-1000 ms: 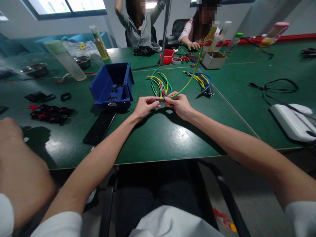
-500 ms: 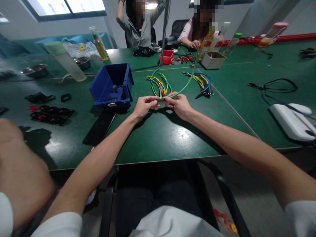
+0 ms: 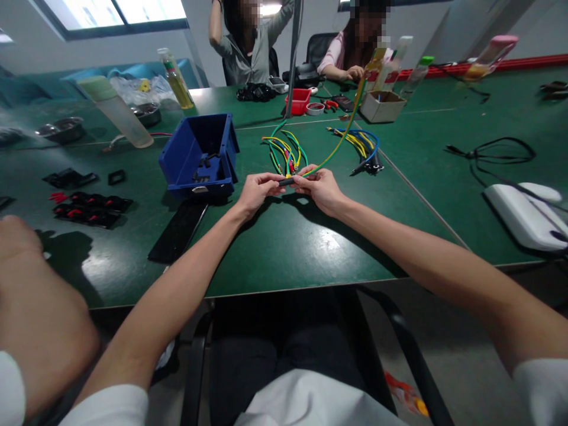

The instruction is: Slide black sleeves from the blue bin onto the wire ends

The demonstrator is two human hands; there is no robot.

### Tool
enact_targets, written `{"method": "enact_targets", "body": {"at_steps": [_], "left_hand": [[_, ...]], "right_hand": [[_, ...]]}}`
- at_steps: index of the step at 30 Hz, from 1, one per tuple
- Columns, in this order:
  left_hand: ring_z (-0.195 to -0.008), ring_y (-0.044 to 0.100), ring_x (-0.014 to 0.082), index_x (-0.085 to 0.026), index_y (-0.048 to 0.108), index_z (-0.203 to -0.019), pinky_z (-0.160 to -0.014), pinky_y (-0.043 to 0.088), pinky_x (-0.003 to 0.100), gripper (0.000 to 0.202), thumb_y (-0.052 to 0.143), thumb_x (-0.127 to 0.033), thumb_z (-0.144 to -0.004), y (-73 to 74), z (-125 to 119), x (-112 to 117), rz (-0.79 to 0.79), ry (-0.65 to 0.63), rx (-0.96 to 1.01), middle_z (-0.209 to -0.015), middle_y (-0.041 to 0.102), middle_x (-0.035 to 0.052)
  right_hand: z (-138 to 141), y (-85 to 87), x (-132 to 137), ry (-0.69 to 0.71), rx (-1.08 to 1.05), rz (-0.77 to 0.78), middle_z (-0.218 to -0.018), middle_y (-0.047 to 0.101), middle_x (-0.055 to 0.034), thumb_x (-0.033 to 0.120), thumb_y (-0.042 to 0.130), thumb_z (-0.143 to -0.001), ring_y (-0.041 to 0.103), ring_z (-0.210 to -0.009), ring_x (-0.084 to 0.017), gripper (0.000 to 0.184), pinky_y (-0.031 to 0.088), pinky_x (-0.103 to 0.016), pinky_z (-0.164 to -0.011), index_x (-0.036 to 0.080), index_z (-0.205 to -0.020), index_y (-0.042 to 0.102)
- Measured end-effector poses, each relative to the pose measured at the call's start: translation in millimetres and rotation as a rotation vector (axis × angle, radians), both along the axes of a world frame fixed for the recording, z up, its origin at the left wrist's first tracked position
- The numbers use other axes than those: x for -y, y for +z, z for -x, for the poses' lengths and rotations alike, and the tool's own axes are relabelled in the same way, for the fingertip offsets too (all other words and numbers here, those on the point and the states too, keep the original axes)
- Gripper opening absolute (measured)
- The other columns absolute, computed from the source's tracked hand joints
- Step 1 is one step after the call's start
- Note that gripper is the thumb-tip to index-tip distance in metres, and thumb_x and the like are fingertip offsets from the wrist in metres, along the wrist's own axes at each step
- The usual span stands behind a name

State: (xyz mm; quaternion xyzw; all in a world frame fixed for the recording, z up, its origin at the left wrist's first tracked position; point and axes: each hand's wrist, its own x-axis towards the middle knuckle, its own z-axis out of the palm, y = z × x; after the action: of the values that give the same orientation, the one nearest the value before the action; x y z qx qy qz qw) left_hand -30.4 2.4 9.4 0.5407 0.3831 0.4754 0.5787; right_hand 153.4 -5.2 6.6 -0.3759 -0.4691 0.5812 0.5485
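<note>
My left hand [image 3: 256,195] pinches the left end of a short black tube-shaped piece [image 3: 286,182] above the green table. At the piece's right end, my right hand [image 3: 323,190] is closed on a green-and-yellow wire [image 3: 341,144], which arcs up and to the right. The joint between wire and black piece is partly covered by my fingers. Just behind my hands lies a bundle of green and yellow wires [image 3: 284,144] with some red parts. Another bundle of yellow and blue wires [image 3: 361,145] with black ends rests to the right.
Left of my hands stands a blue bin [image 3: 197,188] with small black parts, a black phone-like slab [image 3: 177,231] in front. A white device [image 3: 523,216] sits at right, a cardboard box [image 3: 383,110] farther back. Two people sit opposite; another person's arm [image 3: 39,307] is at left.
The black piece shows more clearly between my fingers, and the wire's arc has shifted slightly to the right. Both hands stay in nearly the same place.
</note>
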Motion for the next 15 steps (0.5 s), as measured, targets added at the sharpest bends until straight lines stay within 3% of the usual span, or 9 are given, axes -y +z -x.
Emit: {"method": "enact_targets", "body": {"at_steps": [15], "left_hand": [[-0.070, 0.068, 0.0139, -0.014, 0.074, -0.087, -0.076, 0.054, 0.030, 0.025, 0.065, -0.022, -0.065, 0.1, -0.8, 2.1, -0.019, -0.023, -0.077, -0.084, 0.073, 0.0049]], "right_hand": [[0.7, 1.8, 1.5, 0.014, 0.074, -0.032, -0.070, 0.065, 0.0008, 0.043, 0.088, -0.056, 0.066, -0.070, -0.013, 0.044, 0.051, -0.023, -0.061, 0.018, -0.076, 0.058]]}}
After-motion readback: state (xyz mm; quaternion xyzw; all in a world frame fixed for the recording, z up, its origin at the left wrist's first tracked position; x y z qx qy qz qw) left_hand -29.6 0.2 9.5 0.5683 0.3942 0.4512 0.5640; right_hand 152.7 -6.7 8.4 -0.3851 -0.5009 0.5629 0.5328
